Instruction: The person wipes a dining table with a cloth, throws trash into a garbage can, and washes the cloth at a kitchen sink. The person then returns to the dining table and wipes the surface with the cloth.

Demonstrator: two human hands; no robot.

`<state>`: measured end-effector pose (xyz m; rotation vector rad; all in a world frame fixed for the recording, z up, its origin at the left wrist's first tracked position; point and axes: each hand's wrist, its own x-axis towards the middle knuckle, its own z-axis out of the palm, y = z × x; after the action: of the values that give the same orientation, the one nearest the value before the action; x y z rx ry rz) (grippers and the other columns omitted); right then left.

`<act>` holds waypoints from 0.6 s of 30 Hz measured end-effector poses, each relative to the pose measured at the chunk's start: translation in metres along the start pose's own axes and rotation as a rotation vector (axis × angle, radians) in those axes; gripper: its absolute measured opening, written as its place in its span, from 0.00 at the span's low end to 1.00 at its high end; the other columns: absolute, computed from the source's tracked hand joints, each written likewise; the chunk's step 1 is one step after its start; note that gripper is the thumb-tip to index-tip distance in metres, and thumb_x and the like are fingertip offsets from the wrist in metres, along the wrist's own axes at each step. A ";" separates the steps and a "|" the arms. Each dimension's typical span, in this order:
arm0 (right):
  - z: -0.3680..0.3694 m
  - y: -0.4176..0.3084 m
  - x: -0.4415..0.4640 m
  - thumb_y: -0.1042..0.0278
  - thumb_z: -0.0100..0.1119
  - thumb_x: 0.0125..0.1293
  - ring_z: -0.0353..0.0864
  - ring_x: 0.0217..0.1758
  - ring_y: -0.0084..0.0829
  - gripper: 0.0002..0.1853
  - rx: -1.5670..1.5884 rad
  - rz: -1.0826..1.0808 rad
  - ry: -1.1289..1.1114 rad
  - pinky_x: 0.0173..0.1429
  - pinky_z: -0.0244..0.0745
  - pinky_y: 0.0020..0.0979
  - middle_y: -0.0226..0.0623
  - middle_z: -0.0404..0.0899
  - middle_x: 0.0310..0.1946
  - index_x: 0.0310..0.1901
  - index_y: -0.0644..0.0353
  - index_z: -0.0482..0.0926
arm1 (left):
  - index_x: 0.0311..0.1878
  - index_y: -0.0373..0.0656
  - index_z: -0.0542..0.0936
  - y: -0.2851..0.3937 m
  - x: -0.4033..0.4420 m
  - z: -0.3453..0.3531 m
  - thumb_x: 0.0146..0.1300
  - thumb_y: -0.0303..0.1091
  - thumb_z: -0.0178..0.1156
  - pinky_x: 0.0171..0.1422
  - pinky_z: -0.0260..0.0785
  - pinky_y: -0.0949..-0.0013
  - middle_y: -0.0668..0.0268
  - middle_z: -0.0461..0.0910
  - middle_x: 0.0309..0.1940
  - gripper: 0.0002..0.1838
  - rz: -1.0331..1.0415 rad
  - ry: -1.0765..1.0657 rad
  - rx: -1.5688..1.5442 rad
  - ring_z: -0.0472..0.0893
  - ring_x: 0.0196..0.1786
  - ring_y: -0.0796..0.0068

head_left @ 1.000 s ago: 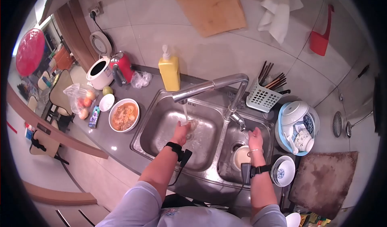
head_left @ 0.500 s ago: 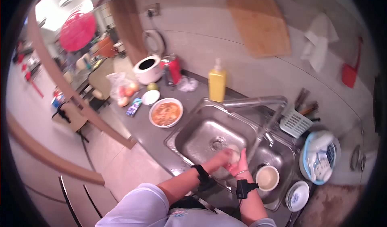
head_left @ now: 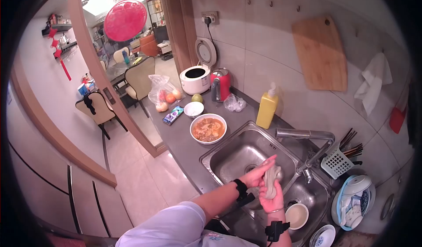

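The cloth [head_left: 271, 186] was bunched lengthwise between the person's two hands, above the near right part of the large basin [head_left: 225, 160]; the right hand [head_left: 272, 199] was curled round its lower part, fingers bent and holding it; the left hand [head_left: 256, 176] was flat and largely open, fingers stretched out along the cloth's other side, seemingly touching it without a closed grip; how firmly either hand pressed could not be told.

For sound handling, the right hand's hold seemed the one to rely on, since the left had no fingers wrapped round; a flat palm would press or smooth, I judged, but a twist would have needed both hands closed, one near each end; folding the loose upper end in first would have kept it from flopping out.

Place mattered as well; the cloth was best kept low and inside the rim of the large basin, so that any drips fell towards the drain [head_left: 250, 168]; the pale bowl [head_left: 297, 216] sat in the small basin [head_left: 315, 193], near the right wrist, so the right elbow was best kept from swinging; the tap [head_left: 303, 134] reached over the sink beyond the hands, leaving them room; the bowl of food [head_left: 208, 129] stood on the surface [head_left: 176, 142] to the left, well apart, and splashes were best aimed away from it.
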<state>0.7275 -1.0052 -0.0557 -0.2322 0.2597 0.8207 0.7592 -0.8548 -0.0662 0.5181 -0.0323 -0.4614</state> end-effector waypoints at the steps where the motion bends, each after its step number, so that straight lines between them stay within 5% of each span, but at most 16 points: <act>1: -0.008 -0.008 0.001 0.59 0.53 0.68 0.78 0.35 0.27 0.18 -0.069 0.101 -0.060 0.34 0.73 0.24 0.36 0.76 0.41 0.55 0.59 0.71 | 0.60 0.48 0.71 0.005 0.006 0.008 0.66 0.53 0.54 0.54 0.73 0.64 0.62 0.78 0.47 0.25 0.068 0.099 0.230 0.79 0.49 0.67; 4: -0.005 -0.024 0.001 0.54 0.53 0.68 0.74 0.26 0.23 0.17 -0.368 0.189 0.017 0.24 0.65 0.22 0.30 0.73 0.29 0.49 0.57 0.73 | 0.52 0.43 0.77 0.011 0.022 0.011 0.63 0.42 0.60 0.49 0.74 0.64 0.61 0.81 0.42 0.17 0.149 0.206 0.721 0.81 0.44 0.65; 6: -0.001 -0.028 0.006 0.51 0.53 0.67 0.72 0.23 0.21 0.18 -1.155 0.132 0.241 0.24 0.64 0.20 0.28 0.71 0.23 0.49 0.56 0.74 | 0.47 0.41 0.80 0.009 0.028 0.011 0.60 0.36 0.62 0.47 0.74 0.63 0.59 0.82 0.39 0.13 0.155 0.214 0.985 0.83 0.42 0.64; 7: -0.011 -0.032 0.015 0.54 0.60 0.60 0.80 0.27 0.31 0.18 -1.276 0.089 0.260 0.28 0.72 0.31 0.36 0.77 0.23 0.45 0.57 0.75 | 0.42 0.39 0.81 0.007 0.031 0.012 0.57 0.35 0.62 0.47 0.74 0.62 0.55 0.83 0.38 0.12 0.153 0.303 1.209 0.83 0.41 0.61; 8: -0.021 -0.030 0.028 0.54 0.60 0.60 0.80 0.27 0.31 0.18 -1.278 0.089 0.254 0.28 0.72 0.31 0.36 0.77 0.23 0.45 0.57 0.75 | 0.38 0.37 0.83 0.004 0.035 0.013 0.55 0.34 0.63 0.46 0.75 0.61 0.52 0.83 0.36 0.11 0.149 0.393 1.433 0.84 0.39 0.58; 10: -0.035 -0.024 0.046 0.55 0.63 0.55 0.84 0.37 0.43 0.22 -2.316 -0.259 0.484 0.40 0.78 0.39 0.50 0.82 0.34 0.47 0.60 0.75 | 0.38 0.36 0.83 -0.021 0.052 -0.024 0.53 0.35 0.63 0.48 0.74 0.59 0.50 0.83 0.36 0.12 0.095 0.504 1.629 0.83 0.40 0.55; 11: -0.015 -0.022 0.042 0.51 0.62 0.54 0.82 0.46 0.49 0.30 -2.431 0.063 0.536 0.52 0.76 0.42 0.58 0.80 0.41 0.54 0.62 0.71 | 0.37 0.36 0.83 -0.028 0.057 -0.037 0.52 0.36 0.64 0.50 0.74 0.58 0.48 0.82 0.36 0.13 0.036 0.614 1.822 0.83 0.41 0.53; 12: -0.020 -0.018 0.044 0.51 0.62 0.54 0.82 0.46 0.49 0.30 -2.436 0.055 0.529 0.52 0.76 0.42 0.58 0.80 0.41 0.54 0.62 0.71 | 0.37 0.36 0.83 -0.025 0.050 -0.029 0.52 0.36 0.64 0.50 0.74 0.58 0.48 0.82 0.36 0.13 0.044 0.621 1.824 0.83 0.41 0.53; 14: -0.037 -0.012 0.048 0.45 0.57 0.56 0.81 0.46 0.50 0.33 -2.464 -0.065 0.624 0.52 0.76 0.43 0.56 0.81 0.39 0.56 0.63 0.70 | 0.37 0.33 0.83 -0.017 0.031 0.000 0.54 0.43 0.62 0.52 0.74 0.56 0.45 0.81 0.40 0.19 -0.187 0.699 1.757 0.82 0.44 0.49; 15: -0.025 -0.008 0.040 0.44 0.58 0.57 0.81 0.47 0.52 0.33 -2.453 -0.101 0.642 0.53 0.75 0.44 0.58 0.81 0.40 0.57 0.61 0.69 | 0.45 0.31 0.80 -0.013 0.031 0.002 0.54 0.48 0.63 0.56 0.72 0.56 0.42 0.79 0.44 0.27 -0.261 0.644 1.742 0.80 0.49 0.47; 18: -0.035 -0.019 0.042 0.44 0.55 0.61 0.84 0.36 0.45 0.26 -2.348 -0.421 0.622 0.38 0.79 0.43 0.49 0.83 0.32 0.52 0.55 0.72 | 0.58 0.35 0.74 -0.014 0.043 -0.002 0.51 0.51 0.67 0.63 0.67 0.56 0.40 0.76 0.50 0.36 -0.008 0.647 1.610 0.71 0.61 0.42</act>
<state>0.7640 -0.9997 -0.0997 -2.6454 -0.3250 0.1987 0.7926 -0.8835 -0.0785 2.2281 0.2448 -0.1643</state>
